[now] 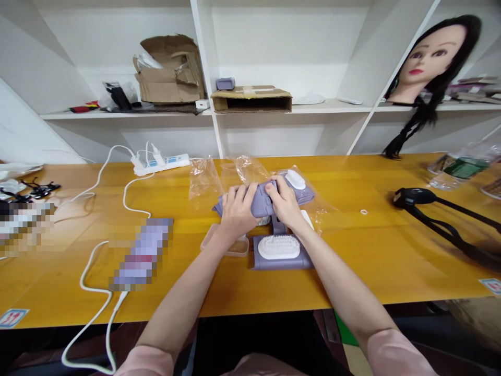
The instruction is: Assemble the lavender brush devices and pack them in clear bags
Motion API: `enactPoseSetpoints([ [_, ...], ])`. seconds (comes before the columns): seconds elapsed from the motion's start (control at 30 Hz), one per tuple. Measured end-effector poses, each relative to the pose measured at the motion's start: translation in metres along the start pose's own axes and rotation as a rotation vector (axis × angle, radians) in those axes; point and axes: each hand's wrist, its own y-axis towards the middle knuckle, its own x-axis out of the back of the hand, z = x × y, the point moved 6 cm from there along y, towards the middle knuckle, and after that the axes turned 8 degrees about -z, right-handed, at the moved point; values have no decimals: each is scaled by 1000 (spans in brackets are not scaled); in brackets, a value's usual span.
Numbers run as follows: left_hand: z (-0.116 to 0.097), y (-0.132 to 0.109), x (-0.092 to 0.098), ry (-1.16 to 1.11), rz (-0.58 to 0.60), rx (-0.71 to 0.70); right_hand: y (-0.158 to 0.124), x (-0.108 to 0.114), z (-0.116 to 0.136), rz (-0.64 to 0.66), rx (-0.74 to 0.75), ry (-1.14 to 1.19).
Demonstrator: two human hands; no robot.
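My left hand and my right hand are both closed around a purple plastic piece above the middle of the table. The left fingers lie over its top, and the right thumb presses near its right end. Just below sits another purple piece carrying a white oval bristle brush. Beyond my right hand, a similar purple piece with a white oval part lies on clear plastic film. A shallow translucent tray is partly hidden beneath my left forearm.
Crumpled clear bags lie behind the hands. A power strip and a charging phone are at left. At right are a black strapped item, a small white ring and a plastic bottle. Shelves hold cardboard boxes and a mannequin head.
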Motion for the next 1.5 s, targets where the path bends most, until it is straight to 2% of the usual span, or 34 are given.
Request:
enactPoseSetpoints([
  [0.13,-1,1,1,-43,-6,-10,-1,2,-4,-77,28,146],
  [0.23,1,1,3,-68,-13,-21,-2,2,-3,-58,15,135],
  [0.3,4,1,7,-67,-25,-14,-1,4,-3,-22,-56,126],
  [0.37,10,1,10,-49,-34,14,-1,5,-4,70,-171,154],
  [0.43,17,1,14,-29,-46,48,-5,5,-2,230,-252,188],
  [0.5,20,1,17,-25,-65,53,-9,5,2,375,-262,181],
  [0.6,17,1,19,-40,-100,-9,-14,5,5,470,-249,189],
  [0.8,11,0,21,-55,-139,-66,-16,0,1,445,-254,284],
  [0.97,11,-1,21,-39,-115,-57,-17,-2,-5,349,-305,300],
  [1.1,12,-3,16,-37,-62,-45,-17,-2,-4,319,-296,234],
  [1.27,10,-3,15,-77,-37,-56,-15,4,1,344,-195,86],
  [1.33,11,-1,17,-94,-26,-50,-15,3,0,370,-207,152],
  [1.5,11,3,21,-87,64,-68,-19,-8,-9,492,-322,502],
])
